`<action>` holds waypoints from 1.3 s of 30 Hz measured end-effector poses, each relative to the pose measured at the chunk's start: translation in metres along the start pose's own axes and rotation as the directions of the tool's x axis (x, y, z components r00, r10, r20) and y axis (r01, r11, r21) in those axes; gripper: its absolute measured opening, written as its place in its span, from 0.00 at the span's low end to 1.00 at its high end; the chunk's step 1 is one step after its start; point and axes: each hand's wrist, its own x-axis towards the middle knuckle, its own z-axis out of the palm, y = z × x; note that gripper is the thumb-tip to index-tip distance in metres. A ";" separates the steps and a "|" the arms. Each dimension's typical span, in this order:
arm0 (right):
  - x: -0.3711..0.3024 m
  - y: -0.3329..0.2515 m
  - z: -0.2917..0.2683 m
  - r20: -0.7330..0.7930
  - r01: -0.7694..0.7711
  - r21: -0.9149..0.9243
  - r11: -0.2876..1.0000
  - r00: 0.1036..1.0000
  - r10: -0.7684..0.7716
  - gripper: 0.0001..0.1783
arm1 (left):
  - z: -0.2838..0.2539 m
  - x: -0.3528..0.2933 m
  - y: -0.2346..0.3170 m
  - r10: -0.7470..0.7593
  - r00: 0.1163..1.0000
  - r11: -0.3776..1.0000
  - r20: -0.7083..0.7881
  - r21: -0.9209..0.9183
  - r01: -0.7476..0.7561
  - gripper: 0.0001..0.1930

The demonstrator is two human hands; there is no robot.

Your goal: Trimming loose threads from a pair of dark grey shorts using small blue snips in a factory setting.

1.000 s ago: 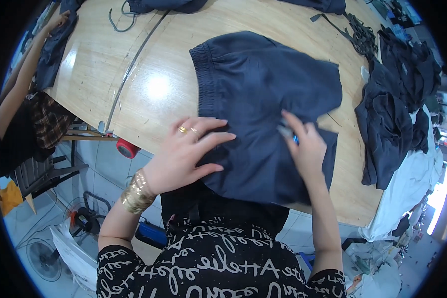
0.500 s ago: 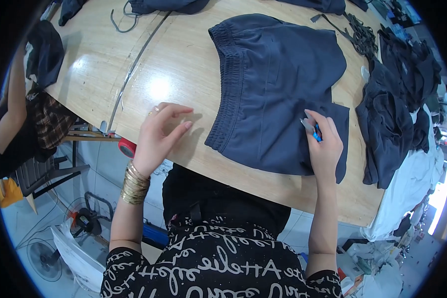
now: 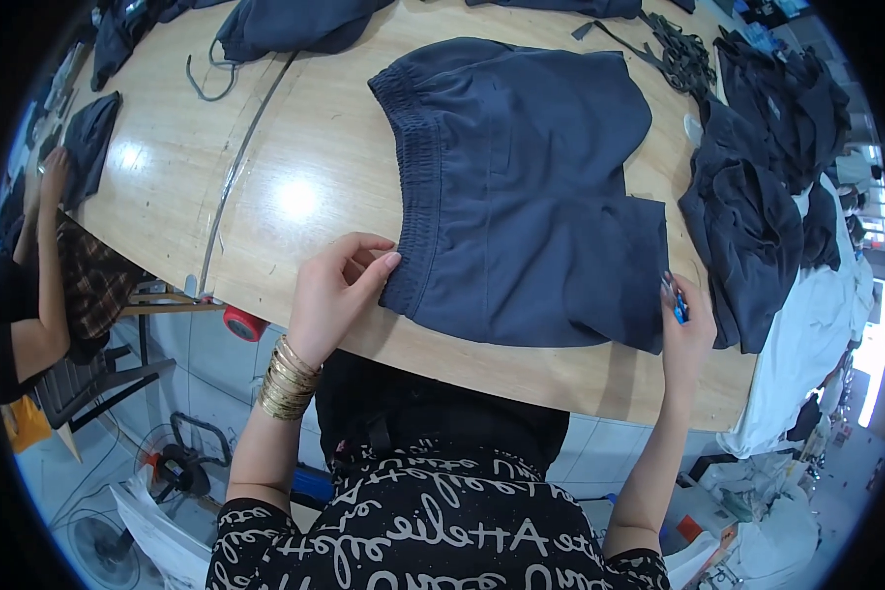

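Note:
Dark navy shorts (image 3: 541, 197) lie flat on the wooden table, their elastic waistband toward the left and the leg openings toward the right. My left hand (image 3: 339, 290), with gold bangles on its wrist, has thumb and fingertips pinched at the near end of the waistband. In my right hand (image 3: 690, 329) is a small pair of thread snips (image 3: 679, 307) with blue handles, mostly covered by the fingers. That hand is at the hem of the nearer leg, its fingertips by the cloth edge.
Dark garments (image 3: 742, 216) are heaped to the right, beside white cloth (image 3: 796, 344) hanging over the edge. Dark cords (image 3: 683, 59) lie at the far right. More navy garments (image 3: 295, 25) are at the back. At the left, another person's arm (image 3: 49, 226) reaches onto the table (image 3: 295, 147).
My left hand has come right to the waistband and pinched it. My right hand has moved right and nearer, from on top of the leg to its hem. The nearer leg lies flatter.

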 end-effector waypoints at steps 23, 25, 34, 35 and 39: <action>-0.018 -0.129 0.027 -0.143 0.305 0.656 0.690 0.949 -0.283 0.12 | 0.032 0.024 0.069 0.029 0.925 0.752 0.378 -0.618 0.228 0.09; -0.020 -0.137 0.021 -0.194 0.354 0.629 0.692 0.933 -0.301 0.13 | 0.032 0.015 0.075 0.101 0.925 0.724 0.367 -0.665 0.185 0.08; -0.022 -0.124 0.024 -0.376 0.552 0.398 0.733 0.827 -0.419 0.18 | 0.054 -0.001 0.086 0.129 0.942 0.712 0.309 -0.690 0.129 0.08; -0.021 -0.123 0.021 -0.335 0.486 0.476 0.733 0.871 -0.359 0.16 | 0.054 -0.003 0.090 0.105 0.941 0.685 0.323 -0.710 0.167 0.09; -0.024 -0.107 0.009 -0.160 0.197 0.739 0.644 0.980 -0.117 0.10 | 0.056 -0.007 0.092 0.057 0.925 0.611 0.375 -0.746 0.265 0.10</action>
